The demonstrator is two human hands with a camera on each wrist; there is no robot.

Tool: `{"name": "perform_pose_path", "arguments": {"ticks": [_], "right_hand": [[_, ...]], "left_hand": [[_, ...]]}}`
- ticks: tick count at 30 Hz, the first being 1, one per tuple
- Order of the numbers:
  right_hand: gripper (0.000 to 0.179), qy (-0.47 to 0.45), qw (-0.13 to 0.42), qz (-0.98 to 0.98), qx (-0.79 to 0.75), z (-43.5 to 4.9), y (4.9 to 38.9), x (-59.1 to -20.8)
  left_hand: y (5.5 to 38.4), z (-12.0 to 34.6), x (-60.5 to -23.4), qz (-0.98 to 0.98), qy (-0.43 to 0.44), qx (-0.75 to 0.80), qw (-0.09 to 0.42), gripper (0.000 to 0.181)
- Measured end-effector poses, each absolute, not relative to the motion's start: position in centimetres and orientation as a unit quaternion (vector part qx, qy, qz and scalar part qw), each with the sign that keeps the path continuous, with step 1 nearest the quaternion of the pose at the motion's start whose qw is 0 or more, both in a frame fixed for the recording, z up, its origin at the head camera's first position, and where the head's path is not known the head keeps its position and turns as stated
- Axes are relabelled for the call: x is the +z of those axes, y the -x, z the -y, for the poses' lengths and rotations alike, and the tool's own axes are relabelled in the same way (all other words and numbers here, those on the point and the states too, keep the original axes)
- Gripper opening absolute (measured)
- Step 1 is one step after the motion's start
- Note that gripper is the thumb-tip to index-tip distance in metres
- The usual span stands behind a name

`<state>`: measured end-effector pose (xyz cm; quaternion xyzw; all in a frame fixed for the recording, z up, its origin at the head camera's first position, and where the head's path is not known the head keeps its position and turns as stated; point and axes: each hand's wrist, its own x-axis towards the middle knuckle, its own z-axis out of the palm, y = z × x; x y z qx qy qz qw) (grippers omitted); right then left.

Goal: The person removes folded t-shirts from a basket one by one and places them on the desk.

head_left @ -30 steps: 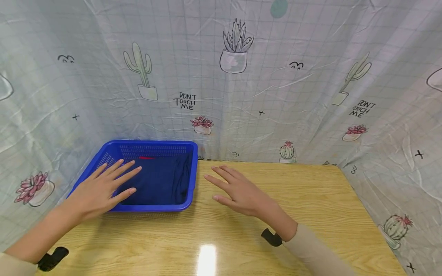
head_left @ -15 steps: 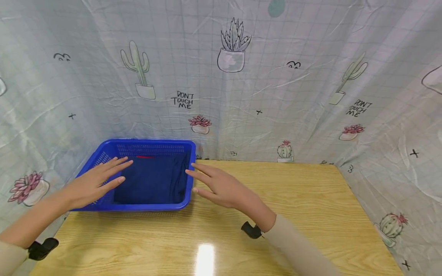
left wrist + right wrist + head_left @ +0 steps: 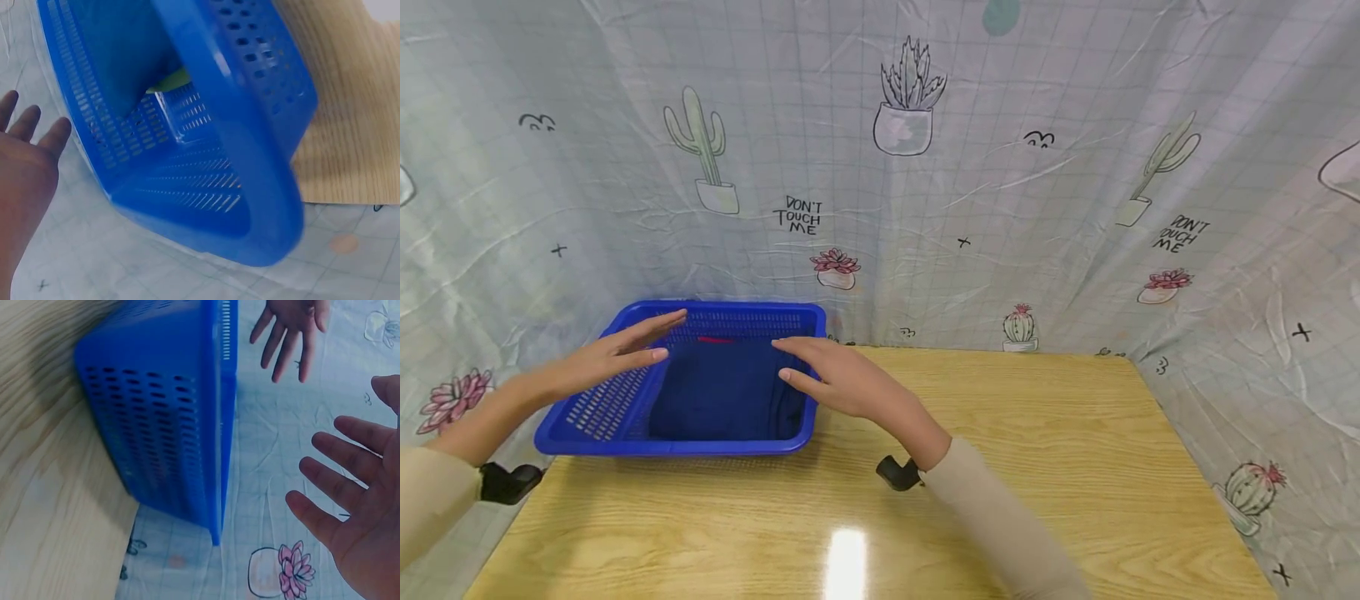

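Note:
A blue plastic basket (image 3: 722, 448) stands at the back left of the table, with a folded navy cloth (image 3: 715, 392) inside. My left hand (image 3: 606, 358) is above the basket's left side, fingers extended, holding nothing. Above the right rim is my right hand (image 3: 850, 375), also holding nothing, its fingertips overlapping the cloth in the head view. The right wrist view shows the fingers of that hand (image 3: 362, 494) spread and apart from the basket wall (image 3: 150, 419). A red strip (image 3: 715, 339) shows at the cloth's far edge. Under the cloth, a yellow-green edge (image 3: 172, 81) peeks out in the left wrist view.
The wooden table (image 3: 1000, 467) extends to the right and front of the basket. A pale curtain (image 3: 970, 183) printed with cacti hangs close behind the basket and along both sides. Light glares on the tabletop (image 3: 847, 558) near the front.
My right hand has moved left, from beside the basket to over its right rim. My left hand has shifted left and up, uncovering more of the basket's left side.

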<state>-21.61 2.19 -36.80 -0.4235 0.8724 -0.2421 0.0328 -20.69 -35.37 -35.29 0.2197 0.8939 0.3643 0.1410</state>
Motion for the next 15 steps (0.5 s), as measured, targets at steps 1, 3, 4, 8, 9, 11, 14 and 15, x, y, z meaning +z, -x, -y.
{"name": "perform_pose_path", "arguments": {"ticks": [1, 3, 4, 8, 9, 11, 14, 15], "right_hand": [[0.058, 0.419, 0.034, -0.873, -0.248, -1.9, 21.8, -36.7], [0.056, 0.410, 0.038, -0.873, -0.260, -1.2, 22.3, -36.5], [0.055, 0.405, 0.041, -0.874, -0.266, -0.9, 22.5, -36.4], [0.052, 0.383, 0.047, -0.879, -0.279, 0.4, 23.4, -36.3], [0.051, 0.376, 0.047, -0.882, -0.282, 0.8, 23.6, -36.3], [0.049, 0.356, 0.052, -0.886, -0.294, 1.4, 23.9, -36.3], [0.044, 0.310, 0.068, -0.891, -0.324, 2.4, 24.2, -36.4], [0.044, 0.292, 0.076, -0.893, -0.334, 2.8, 24.2, -36.5]], "left_hand": [[21.0, 35.4, -35.2, -0.892, -0.220, 0.368, 0.143, 0.067], [21.6, 35.5, -35.1, -0.892, -0.213, 0.371, 0.145, 0.067], [21.9, 35.5, -35.2, -0.891, -0.210, 0.376, 0.145, 0.068], [22.8, 35.8, -35.6, -0.883, -0.195, 0.400, 0.149, 0.068], [23.0, 36.0, -35.7, -0.878, -0.195, 0.409, 0.154, 0.068], [23.5, 36.3, -35.9, -0.874, -0.192, 0.415, 0.167, 0.068], [24.2, 36.8, -36.3, -0.861, -0.189, 0.429, 0.197, 0.066], [24.5, 37.0, -36.5, -0.856, -0.186, 0.434, 0.209, 0.066]]}}
